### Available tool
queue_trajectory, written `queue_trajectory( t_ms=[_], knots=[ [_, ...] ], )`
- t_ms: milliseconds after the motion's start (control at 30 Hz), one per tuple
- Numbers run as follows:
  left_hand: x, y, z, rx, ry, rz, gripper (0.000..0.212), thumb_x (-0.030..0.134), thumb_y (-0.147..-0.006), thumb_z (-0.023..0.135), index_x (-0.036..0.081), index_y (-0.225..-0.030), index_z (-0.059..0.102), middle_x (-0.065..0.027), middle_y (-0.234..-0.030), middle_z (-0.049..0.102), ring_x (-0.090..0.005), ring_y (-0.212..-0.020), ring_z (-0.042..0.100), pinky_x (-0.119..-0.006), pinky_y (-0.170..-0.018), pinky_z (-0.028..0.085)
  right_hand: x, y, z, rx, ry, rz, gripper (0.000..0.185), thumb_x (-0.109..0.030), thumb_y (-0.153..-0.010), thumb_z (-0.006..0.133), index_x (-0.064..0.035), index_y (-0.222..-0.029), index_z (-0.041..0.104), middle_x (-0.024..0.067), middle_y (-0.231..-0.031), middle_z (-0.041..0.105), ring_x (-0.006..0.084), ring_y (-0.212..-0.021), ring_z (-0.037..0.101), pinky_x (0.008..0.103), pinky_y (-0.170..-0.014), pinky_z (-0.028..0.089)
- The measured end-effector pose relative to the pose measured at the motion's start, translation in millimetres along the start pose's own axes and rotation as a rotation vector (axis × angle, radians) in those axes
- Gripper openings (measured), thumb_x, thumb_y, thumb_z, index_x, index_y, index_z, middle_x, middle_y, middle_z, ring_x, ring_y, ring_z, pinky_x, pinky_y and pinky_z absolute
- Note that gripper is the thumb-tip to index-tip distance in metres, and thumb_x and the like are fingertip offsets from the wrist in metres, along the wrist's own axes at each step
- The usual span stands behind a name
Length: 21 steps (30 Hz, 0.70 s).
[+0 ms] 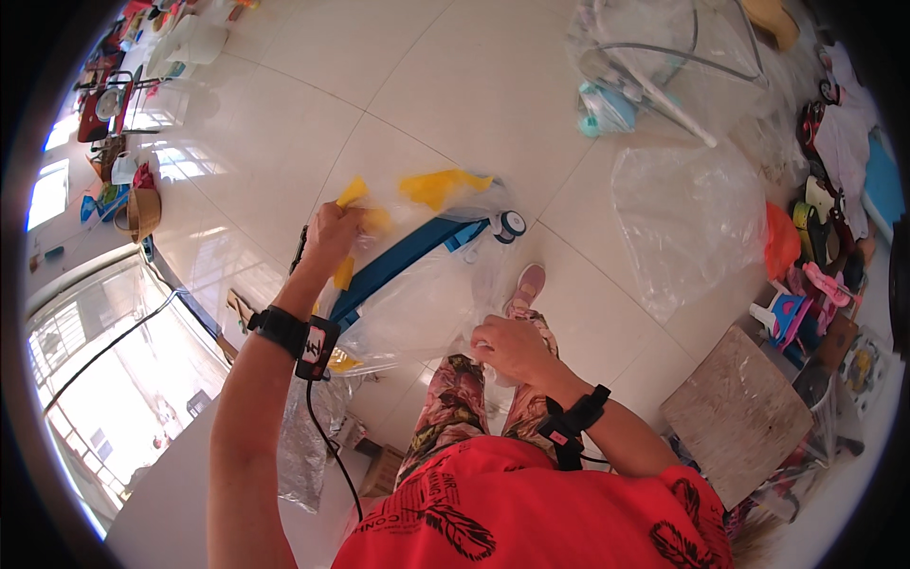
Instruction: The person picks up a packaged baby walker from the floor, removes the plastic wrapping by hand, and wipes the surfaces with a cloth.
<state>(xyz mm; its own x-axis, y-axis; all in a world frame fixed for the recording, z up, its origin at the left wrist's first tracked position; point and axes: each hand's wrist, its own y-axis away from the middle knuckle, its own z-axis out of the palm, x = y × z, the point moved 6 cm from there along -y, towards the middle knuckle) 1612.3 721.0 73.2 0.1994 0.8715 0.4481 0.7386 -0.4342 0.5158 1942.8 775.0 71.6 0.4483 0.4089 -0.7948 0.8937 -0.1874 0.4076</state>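
Note:
Before me is a dark blue bar-like object (405, 263) with a white and grey caster wheel (510, 226) at one end. A clear plastic bag (419, 302) with yellow patches (444, 187) lies around and over it. My left hand (338, 231) pinches the yellow and clear plastic at the bag's far left side. Close to my knees, my right hand (512, 348) has its fingers curled on the bag's near edge, bunching the film. The bar's lower left end is partly hidden behind my left wrist and its strapped black device (317, 348).
A clear plastic sheet (686, 220) lies on the tiled floor at right, below a bagged item with pale tubes (654, 92). A worn board (739, 416), toys (782, 313) and an orange object (780, 238) crowd the right side. A wicker basket (144, 212) stands at left.

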Motion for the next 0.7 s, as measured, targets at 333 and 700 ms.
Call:
queue_trajectory(
  t_ms=[333,700],
  knots=[
    [10.2,55.6,43.8,-0.247,0.503,-0.236,0.029,0.014,-0.089,0.053,-0.011,-0.08,0.066,-0.0112,-0.065,0.065,-0.0149,-0.047,0.06,-0.026,-0.042,0.044,-15.6,-7.7,-25.2,-0.126,-0.493,0.245,0.037,-0.033,-0.079,0.066,-0.0077,-0.107,0.068,0.0159,-0.096,0.069,0.0316,-0.09,0.066,0.0393,-0.079,0.051],
    [19.8,78.1,84.0,-0.367,0.581,-0.281,0.03,0.019,-0.087,0.06,-0.01,-0.083,0.067,-0.0105,-0.063,0.063,-0.0194,-0.049,0.061,-0.03,-0.045,0.047,1.2,-36.7,-1.4,0.157,-1.34,0.471,0.051,-0.031,-0.082,0.074,0.008,-0.112,0.059,0.0127,-0.093,0.068,0.0167,-0.082,0.066,0.0283,-0.069,0.052]
  ],
)
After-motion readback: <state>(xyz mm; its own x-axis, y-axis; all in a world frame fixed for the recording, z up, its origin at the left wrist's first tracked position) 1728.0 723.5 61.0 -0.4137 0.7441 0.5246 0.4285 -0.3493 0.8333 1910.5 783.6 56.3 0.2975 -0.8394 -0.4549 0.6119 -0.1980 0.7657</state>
